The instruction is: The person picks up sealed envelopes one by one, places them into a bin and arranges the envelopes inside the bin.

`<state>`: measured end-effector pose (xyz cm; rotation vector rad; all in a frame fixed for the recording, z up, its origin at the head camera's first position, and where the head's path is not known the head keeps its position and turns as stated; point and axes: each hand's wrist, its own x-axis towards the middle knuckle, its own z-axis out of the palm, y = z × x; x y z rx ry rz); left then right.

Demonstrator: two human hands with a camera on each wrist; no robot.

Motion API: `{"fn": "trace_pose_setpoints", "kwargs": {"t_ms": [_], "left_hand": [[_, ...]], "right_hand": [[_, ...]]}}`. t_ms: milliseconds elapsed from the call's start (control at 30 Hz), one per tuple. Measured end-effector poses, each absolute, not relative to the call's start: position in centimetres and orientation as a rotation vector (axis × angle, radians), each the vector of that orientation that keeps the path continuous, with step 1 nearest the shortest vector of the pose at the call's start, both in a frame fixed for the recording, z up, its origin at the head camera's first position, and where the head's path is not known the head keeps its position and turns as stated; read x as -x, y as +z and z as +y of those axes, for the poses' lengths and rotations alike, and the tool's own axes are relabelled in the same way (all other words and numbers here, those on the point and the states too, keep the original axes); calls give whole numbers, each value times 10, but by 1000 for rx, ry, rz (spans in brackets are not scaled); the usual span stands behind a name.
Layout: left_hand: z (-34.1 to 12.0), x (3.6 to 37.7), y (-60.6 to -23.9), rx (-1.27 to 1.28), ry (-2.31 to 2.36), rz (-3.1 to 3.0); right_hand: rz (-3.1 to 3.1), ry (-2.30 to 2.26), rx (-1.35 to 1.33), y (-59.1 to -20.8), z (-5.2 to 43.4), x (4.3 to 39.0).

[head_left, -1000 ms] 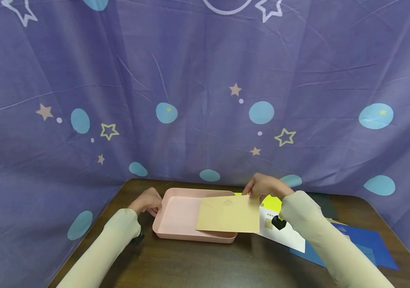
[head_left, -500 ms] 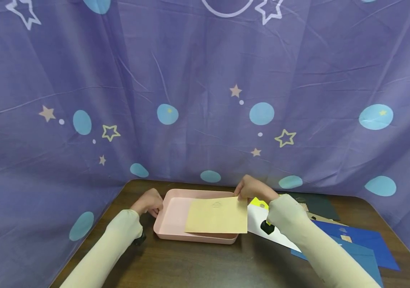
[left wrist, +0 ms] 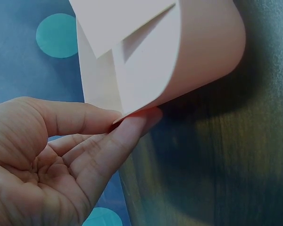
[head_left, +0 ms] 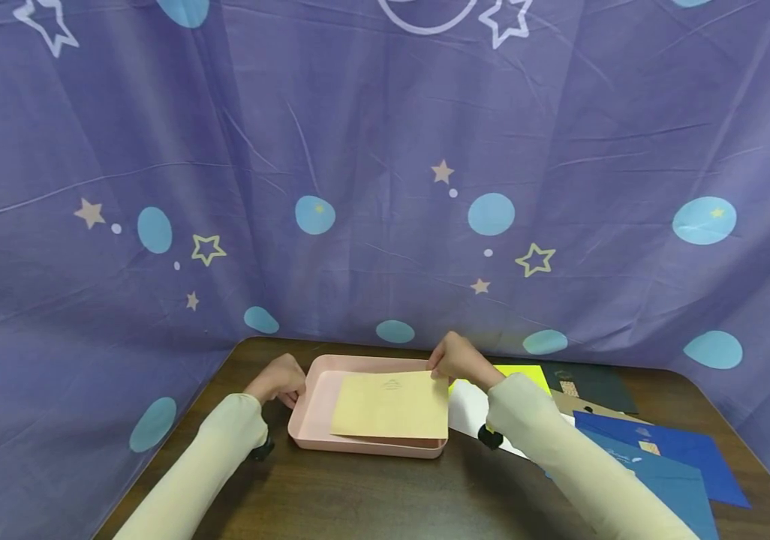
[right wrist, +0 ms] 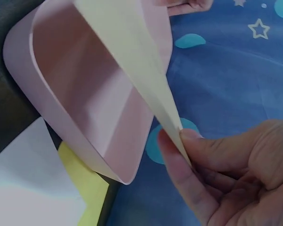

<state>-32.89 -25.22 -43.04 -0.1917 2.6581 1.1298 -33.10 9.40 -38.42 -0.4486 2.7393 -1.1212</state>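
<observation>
A pink tray [head_left: 309, 427] sits on the dark wooden table. My left hand [head_left: 281, 381] pinches the rim of its far left corner; in the left wrist view thumb and fingers [left wrist: 129, 120] close on the tray [left wrist: 203, 52] edge. My right hand [head_left: 454, 361] pinches the far right corner of a tan envelope [head_left: 392, 405], which lies slanted over the tray, its near edge on the front rim. In the right wrist view thumb and finger [right wrist: 179, 139] grip the tan envelope [right wrist: 132, 47] above the tray [right wrist: 85, 108].
To the right of the tray lie a white envelope [head_left: 469, 409], a yellow one [head_left: 527, 373], a dark one [head_left: 594, 382], a brown one [head_left: 581, 406] and blue ones [head_left: 669, 450]. A purple starred curtain [head_left: 385, 187] hangs close behind and around the table [head_left: 371, 495].
My right hand has carried the tan envelope leftward until it lies over the tray. My left hand has stayed on the tray's corner.
</observation>
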Motion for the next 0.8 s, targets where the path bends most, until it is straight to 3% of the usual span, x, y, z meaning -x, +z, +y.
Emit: {"fn": "trace_pose_setpoints", "kwargs": {"t_ms": [800], "left_hand": [[-252, 327, -430, 198, 1123, 2696]], "right_hand": [[2927, -1101, 441, -403, 57, 330]]}}
